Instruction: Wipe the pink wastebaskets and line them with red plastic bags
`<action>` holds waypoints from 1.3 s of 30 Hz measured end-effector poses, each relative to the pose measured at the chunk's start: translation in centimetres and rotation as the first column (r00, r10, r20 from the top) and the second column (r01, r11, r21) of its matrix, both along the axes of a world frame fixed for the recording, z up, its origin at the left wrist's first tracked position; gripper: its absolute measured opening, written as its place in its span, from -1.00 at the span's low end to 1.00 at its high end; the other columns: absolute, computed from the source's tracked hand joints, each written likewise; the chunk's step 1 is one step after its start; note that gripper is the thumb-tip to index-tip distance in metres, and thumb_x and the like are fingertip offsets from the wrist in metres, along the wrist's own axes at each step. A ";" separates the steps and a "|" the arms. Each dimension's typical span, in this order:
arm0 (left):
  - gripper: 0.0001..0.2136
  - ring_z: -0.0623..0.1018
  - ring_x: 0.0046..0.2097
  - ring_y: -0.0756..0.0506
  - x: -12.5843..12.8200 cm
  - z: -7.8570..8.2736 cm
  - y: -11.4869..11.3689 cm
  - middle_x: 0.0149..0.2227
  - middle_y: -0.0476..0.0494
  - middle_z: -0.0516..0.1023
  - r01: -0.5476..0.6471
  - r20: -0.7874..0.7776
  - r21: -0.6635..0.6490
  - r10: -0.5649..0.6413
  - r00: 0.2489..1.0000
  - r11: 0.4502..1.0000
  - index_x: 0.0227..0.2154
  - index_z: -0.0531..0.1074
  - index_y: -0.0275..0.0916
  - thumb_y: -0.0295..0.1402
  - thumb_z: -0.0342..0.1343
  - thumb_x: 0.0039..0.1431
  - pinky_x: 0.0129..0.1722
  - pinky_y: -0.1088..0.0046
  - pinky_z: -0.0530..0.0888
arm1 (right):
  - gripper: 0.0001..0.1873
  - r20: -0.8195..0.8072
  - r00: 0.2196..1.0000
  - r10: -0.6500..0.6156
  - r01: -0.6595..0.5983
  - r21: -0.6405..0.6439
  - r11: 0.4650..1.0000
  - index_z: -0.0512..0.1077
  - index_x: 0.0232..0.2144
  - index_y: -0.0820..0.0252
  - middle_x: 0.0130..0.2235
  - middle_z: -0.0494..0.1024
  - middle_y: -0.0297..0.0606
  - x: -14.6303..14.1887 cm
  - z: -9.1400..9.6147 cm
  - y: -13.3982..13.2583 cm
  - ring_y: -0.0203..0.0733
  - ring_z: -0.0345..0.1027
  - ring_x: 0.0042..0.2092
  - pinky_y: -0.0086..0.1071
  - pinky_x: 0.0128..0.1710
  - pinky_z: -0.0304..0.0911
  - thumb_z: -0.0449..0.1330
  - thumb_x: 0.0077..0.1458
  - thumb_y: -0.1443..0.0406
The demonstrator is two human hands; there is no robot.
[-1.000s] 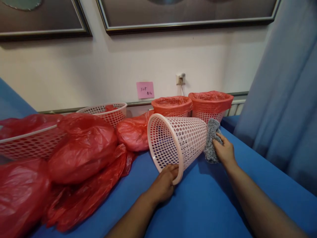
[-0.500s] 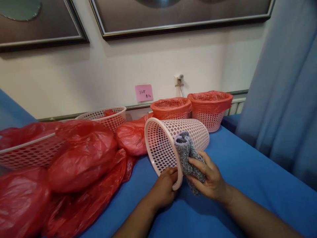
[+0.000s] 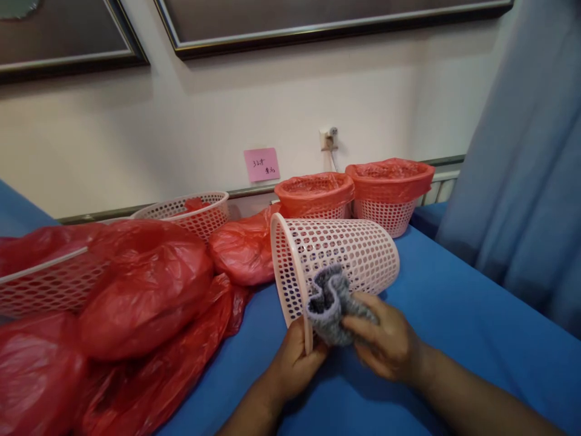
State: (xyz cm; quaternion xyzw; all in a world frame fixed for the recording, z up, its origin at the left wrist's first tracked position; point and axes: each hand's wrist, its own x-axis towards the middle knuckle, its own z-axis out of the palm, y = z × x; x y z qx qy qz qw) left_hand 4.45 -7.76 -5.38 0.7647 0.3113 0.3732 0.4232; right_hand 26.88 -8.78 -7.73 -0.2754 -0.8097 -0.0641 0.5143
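A pale pink perforated basket [image 3: 345, 251] lies on its side on the blue table [image 3: 454, 327], its open mouth facing left. My left hand [image 3: 295, 360] is closed on the lower part of the basket's rim. My right hand [image 3: 385, 345] grips a bunched grey cloth [image 3: 329, 303] and presses it against the basket's outer wall just behind the rim. The two hands are close together at the near side of the basket.
Crumpled red plastic bags [image 3: 145, 284] and another pink basket [image 3: 40, 284] fill the left of the table. Two baskets lined with red bags [image 3: 390, 181] stand by the wall, and an unlined one [image 3: 190, 209] further left. A blue curtain [image 3: 526, 169] hangs at right.
My right hand carried the grey cloth from the basket's bottom end along its side to the rim. The basket turned a little under my left hand, which stayed on the rim.
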 end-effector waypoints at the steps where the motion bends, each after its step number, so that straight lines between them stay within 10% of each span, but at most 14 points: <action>1: -0.56 0.50 0.23 -0.32 -0.1 -0.2 0.0 0.16 -0.25 0.57 -0.008 -0.007 -0.010 0.008 1.000 1.000 0.21 0.45 -0.19 -0.14 0.12 0.36 0.31 -0.01 0.39 | -0.42 -0.076 0.993 -0.089 0.086 -0.038 0.996 0.40 0.18 0.03 0.19 0.40 -0.05 0.7 -0.3 0.7 0.01 0.47 0.11 -0.16 0.00 0.50 0.17 0.11 0.42; 5: -0.53 0.47 0.27 -0.31 -0.2 -1.1 0.0 0.21 -0.28 0.53 -0.044 -0.050 0.026 0.045 0.998 0.999 0.31 0.34 -0.17 -0.21 0.07 0.40 0.35 -0.07 0.32 | -0.49 -0.418 0.749 -0.514 0.367 -0.383 0.847 0.49 0.13 0.08 0.05 0.54 -0.11 4.6 -1.4 4.6 0.06 0.48 0.07 0.00 0.15 0.39 0.23 0.10 0.22; 10: -0.48 0.34 0.36 -0.32 0.4 -1.8 -0.1 0.34 -0.28 0.36 0.011 -0.186 0.184 0.024 0.982 0.983 0.37 0.22 -0.14 -0.27 0.06 0.39 0.38 -0.07 0.26 | -0.36 -0.544 0.485 -0.685 0.078 -0.753 0.653 0.51 0.12 0.22 0.00 0.63 -0.06 7.4 -2.0 8.0 0.13 0.53 0.00 0.09 0.10 0.40 0.29 -0.01 0.09; 16: -0.43 0.41 0.29 -0.31 0.8 -2.2 -0.1 0.30 -0.27 0.40 0.046 -0.331 0.304 0.061 0.942 0.951 0.36 0.21 -0.09 -0.40 0.06 0.31 0.35 -0.04 0.30 | -0.47 -0.440 0.796 -0.415 0.249 -0.387 0.888 0.46 0.17 0.11 0.11 0.50 -0.07 3.2 -1.1 3.9 0.08 0.42 0.15 0.03 0.20 0.34 0.24 0.14 0.24; 20: -0.38 0.47 0.19 -0.31 1.3 -2.0 0.0 0.25 -0.26 0.44 0.120 -0.382 0.320 0.012 0.924 0.940 0.32 0.28 -0.10 -0.49 0.09 0.17 0.25 0.03 0.41 | -0.29 -0.169 0.985 -0.023 0.015 -0.051 0.999 0.28 0.33 -0.01 0.26 0.33 -0.07 0.7 0.2 -0.6 0.05 0.39 0.20 -0.11 0.09 0.46 0.17 0.15 0.43; 23: -0.39 0.48 0.15 -0.28 1.5 -1.8 -0.1 0.23 -0.22 0.46 0.125 -0.404 0.313 0.013 0.915 0.941 0.27 0.34 -0.09 -0.53 0.08 0.12 0.22 0.05 0.44 | -0.26 -0.138 0.989 0.058 -0.057 0.014 0.998 0.25 0.35 0.01 0.26 0.32 -0.07 0.5 0.2 -1.0 0.02 0.41 0.18 -0.16 0.06 0.47 0.14 0.13 0.47; 26: -0.38 0.44 0.20 -0.27 1.4 -1.7 0.0 0.23 -0.18 0.46 0.073 -0.413 0.319 0.070 0.908 0.945 0.27 0.33 -0.08 -0.55 0.05 0.12 0.29 0.02 0.37 | -0.40 -0.311 0.930 -0.194 0.149 -0.162 0.975 0.38 0.25 -0.01 0.19 0.42 -0.11 2.1 -0.9 2.0 0.00 0.41 0.17 -0.10 0.14 0.41 0.16 0.17 0.39; 29: -0.40 0.49 0.13 -0.24 1.2 -1.7 0.3 0.17 -0.15 0.51 0.054 -0.439 0.293 0.084 0.895 0.955 0.22 0.37 -0.07 -0.57 0.02 0.09 0.26 0.05 0.41 | -0.48 -0.458 0.722 -0.518 0.263 -0.511 0.818 0.51 0.13 0.12 0.07 0.54 -0.08 4.9 -2.5 6.3 0.09 0.45 0.11 0.05 0.19 0.34 0.23 0.11 0.18; 34: -0.35 0.47 0.16 -0.29 1.1 -1.9 0.6 0.22 -0.20 0.48 0.104 -0.543 0.252 0.052 0.838 0.962 0.15 0.44 -0.14 -0.59 0.07 -0.10 0.27 0.02 0.40 | -0.35 -0.555 0.495 -0.669 -0.051 -0.787 0.615 0.54 0.08 0.24 -0.01 0.65 -0.04 7.4 -3.6 9.4 0.16 0.54 -0.01 0.08 0.08 0.42 0.29 -0.06 0.09; 39: -0.32 0.47 0.19 -0.27 1.2 -1.9 0.7 0.24 -0.20 0.47 0.108 -0.517 0.242 0.034 0.855 0.964 0.18 0.42 -0.15 -0.59 0.06 -0.10 0.28 0.05 0.39 | -0.47 -0.518 0.712 -0.473 0.186 -0.511 0.839 0.50 0.12 0.19 0.08 0.54 -0.03 4.4 -2.0 5.6 0.11 0.43 0.14 0.06 0.22 0.30 0.26 0.09 0.19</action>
